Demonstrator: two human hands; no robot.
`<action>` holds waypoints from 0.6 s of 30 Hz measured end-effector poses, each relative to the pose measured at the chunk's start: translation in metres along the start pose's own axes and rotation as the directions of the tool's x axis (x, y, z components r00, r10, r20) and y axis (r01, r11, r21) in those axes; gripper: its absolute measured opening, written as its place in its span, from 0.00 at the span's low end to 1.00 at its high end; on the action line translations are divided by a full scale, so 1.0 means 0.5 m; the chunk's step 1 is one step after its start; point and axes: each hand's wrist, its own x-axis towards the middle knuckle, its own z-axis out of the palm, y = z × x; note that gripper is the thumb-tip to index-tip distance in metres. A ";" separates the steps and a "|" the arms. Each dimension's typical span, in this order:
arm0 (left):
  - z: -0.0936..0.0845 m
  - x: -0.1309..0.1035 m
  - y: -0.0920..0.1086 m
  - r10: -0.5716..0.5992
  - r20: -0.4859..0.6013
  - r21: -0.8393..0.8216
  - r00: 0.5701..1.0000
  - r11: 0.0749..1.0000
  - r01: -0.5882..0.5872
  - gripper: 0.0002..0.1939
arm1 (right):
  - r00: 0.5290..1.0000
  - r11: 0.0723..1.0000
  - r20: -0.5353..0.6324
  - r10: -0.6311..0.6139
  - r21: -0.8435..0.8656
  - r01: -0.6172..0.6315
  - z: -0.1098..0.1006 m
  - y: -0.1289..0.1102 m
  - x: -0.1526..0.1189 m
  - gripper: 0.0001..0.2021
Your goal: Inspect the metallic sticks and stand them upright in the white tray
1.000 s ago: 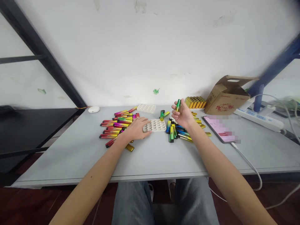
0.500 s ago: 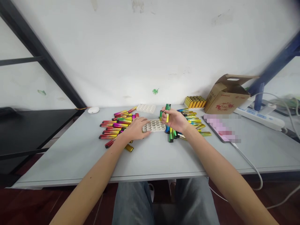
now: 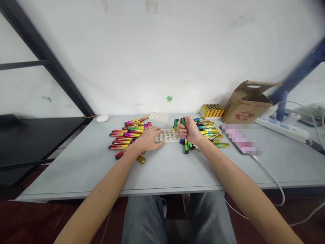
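My left hand [image 3: 150,138] is closed around the left end of a white tray with rows of round holes [image 3: 169,135], fingers on its far side and thumb on its near side. At the tray's right end, my right hand [image 3: 190,130] grips a green metallic lighter [image 3: 182,121] held upright. Another green lighter [image 3: 176,124] stands upright close by, at the tray's far right corner. Whether the held lighter's lower end touches the tray is hidden by my fingers. Red, yellow and purple lighters [image 3: 122,140] lie left of my left hand. Blue, green and yellow lighters [image 3: 207,128] lie beyond my right hand.
A second white tray [image 3: 159,117] lies near the wall. At the back right, a block of yellow-gold lighters [image 3: 212,110] stands beside an open cardboard box [image 3: 245,105]. A phone [image 3: 238,139] with a cable, a power strip [image 3: 281,128] and a white case [image 3: 102,118] also lie on the table.
My right hand has lowered slightly and turned, its fingers wrapping further around the green lighter. My left hand stays at the tray. The whole view has shifted a little.
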 end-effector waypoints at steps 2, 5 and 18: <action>0.000 0.000 0.001 0.006 -0.003 -0.004 1.000 1.000 -0.006 0.27 | 1.000 1.000 0.001 -0.015 -0.004 0.015 0.002 0.001 -0.001 0.15; 0.000 -0.001 0.000 -0.003 0.010 0.002 1.000 1.000 0.003 0.27 | 0.999 0.999 -0.003 -0.041 0.004 0.041 0.009 0.000 -0.003 0.13; 0.009 0.000 -0.010 0.002 0.005 0.025 1.000 1.000 -0.002 0.28 | 0.998 0.998 -0.003 -0.060 -0.032 0.060 0.016 0.008 0.002 0.09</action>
